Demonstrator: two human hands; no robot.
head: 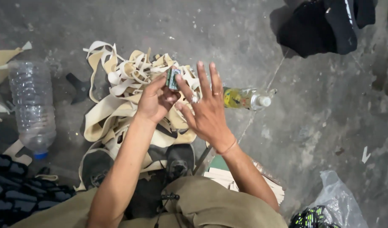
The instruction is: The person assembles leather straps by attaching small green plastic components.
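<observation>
— What is held, and by which hand?
— A small green box (173,79) is pinched between the fingers and thumb of the left hand (155,100), above a heap of cream strips (126,90) on the floor (312,126). The right hand (205,110) is spread open beside it, fingers apart, nothing gripped.

— Which containers are seen?
— A large clear bottle (31,107) is laid on its side at the left; its contents cannot be told. A smaller bottle (244,98) with a white cap lies just right of the hands. A clear plastic bag (337,202) at the near right holds dark items.
</observation>
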